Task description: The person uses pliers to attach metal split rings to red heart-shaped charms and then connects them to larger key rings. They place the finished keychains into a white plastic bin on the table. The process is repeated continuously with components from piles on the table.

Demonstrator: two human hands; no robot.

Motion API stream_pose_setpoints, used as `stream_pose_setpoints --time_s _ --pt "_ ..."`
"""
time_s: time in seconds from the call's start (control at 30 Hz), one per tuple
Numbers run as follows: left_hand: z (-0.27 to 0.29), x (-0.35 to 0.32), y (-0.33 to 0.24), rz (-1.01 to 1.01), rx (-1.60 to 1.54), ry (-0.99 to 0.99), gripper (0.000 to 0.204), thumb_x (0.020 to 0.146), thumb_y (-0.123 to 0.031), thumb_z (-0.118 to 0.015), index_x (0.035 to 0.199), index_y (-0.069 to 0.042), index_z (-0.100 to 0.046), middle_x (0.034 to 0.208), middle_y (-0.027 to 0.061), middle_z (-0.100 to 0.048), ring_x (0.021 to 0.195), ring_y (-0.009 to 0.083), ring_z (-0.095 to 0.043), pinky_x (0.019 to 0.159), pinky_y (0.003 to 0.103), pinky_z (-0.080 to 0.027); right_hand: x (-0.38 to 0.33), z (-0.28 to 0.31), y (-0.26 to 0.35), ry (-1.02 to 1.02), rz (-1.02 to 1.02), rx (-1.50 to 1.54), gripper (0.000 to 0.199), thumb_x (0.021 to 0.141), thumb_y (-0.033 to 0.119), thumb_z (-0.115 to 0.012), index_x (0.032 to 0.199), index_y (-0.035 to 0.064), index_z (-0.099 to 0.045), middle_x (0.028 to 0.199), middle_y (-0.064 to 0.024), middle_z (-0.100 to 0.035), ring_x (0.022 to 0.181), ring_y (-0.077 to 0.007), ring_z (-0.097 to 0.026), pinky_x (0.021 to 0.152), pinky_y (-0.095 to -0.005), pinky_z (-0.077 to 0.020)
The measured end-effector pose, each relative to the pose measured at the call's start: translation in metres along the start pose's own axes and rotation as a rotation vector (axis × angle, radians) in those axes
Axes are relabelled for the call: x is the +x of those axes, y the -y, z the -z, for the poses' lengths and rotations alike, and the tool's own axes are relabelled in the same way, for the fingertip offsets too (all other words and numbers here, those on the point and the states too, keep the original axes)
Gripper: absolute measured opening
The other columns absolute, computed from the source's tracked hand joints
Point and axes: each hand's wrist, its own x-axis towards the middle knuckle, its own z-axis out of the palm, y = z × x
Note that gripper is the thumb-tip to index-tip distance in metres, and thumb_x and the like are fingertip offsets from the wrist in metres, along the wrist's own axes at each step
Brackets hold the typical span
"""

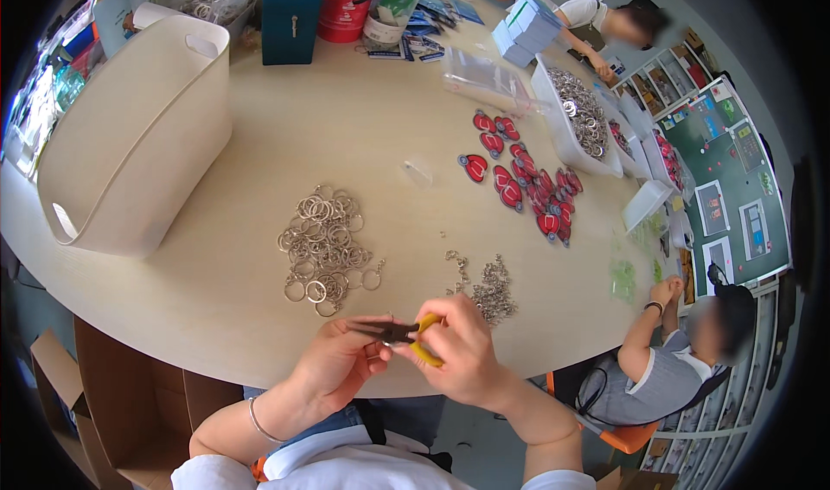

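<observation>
In my right hand is a pair of pliers with yellow handles and dark jaws that point left. My left hand is closed by the jaws, thumb and fingers pinched together. Something small and silvery shows under the pliers, too small to make out. Just beyond my left hand lies a heap of silver split rings. A smaller pile of fine metal connectors sits past my right hand. Red flat charms with grey rims are scattered farther right.
A large cream tub stands at the left. Pen holders, including a teal box and a red cup, line the back. A white bin of metal rings stands at the right. Two people sit around the table.
</observation>
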Motion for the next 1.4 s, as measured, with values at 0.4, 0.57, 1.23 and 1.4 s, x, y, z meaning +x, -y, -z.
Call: stream_pose_setpoints --time_s 0.4,0.57,1.23,1.4 --pt "-0.01 -0.003 0.007 -0.076 0.105 -0.02 0.019 0.088 -0.018 -0.063 0.09 0.001 -0.066 0.081 0.0083 -0.066 0.057 0.0085 -0.05 0.047 0.019 -0.035 -0.005 0.042 -0.107 -0.015 -0.677 -0.058 0.009 0.076 0.004 -0.07 0.083 0.0001 -0.066 0.09 -0.0092 -0.056 0.069 -0.0206 -0.058 0.062 -0.0311 -0.0478" --pt "-0.01 0.002 0.009 -0.151 0.127 -0.029 0.018 0.089 -0.017 -0.061 0.092 0.0 -0.067 0.078 0.0063 -0.065 0.057 0.008 -0.049 0.047 0.019 -0.034 0.012 0.023 -0.109 0.049 -0.66 -0.053 0.012 0.076 0.006 -0.069 0.087 0.0019 -0.066 0.09 -0.0078 -0.056 0.07 -0.0205 -0.058 0.064 -0.0318 -0.0471" --pt "-0.013 -0.003 0.017 -0.521 0.375 -0.036 0.017 0.09 -0.008 -0.058 0.1 0.003 -0.067 0.077 0.0062 -0.065 0.06 0.0064 -0.051 0.052 0.019 -0.04 0.043 0.031 -0.053 0.419 -0.642 0.561 0.013 0.08 0.012 -0.07 0.082 0.0005 -0.063 0.095 -0.0043 -0.052 0.082 -0.0137 -0.052 0.074 -0.0281 -0.0425" --pt "-0.019 -0.009 0.015 -0.64 0.615 -0.042 0.014 0.089 -0.005 -0.059 0.097 0.004 -0.066 0.076 0.0041 -0.063 0.061 0.0059 -0.051 0.054 0.021 -0.042 0.042 0.036 -0.021 0.515 -0.657 0.709 0.012 0.083 0.012 -0.067 0.086 0.0009 -0.062 0.093 -0.0035 -0.051 0.083 -0.0114 -0.05 0.076 -0.0255 -0.0405"
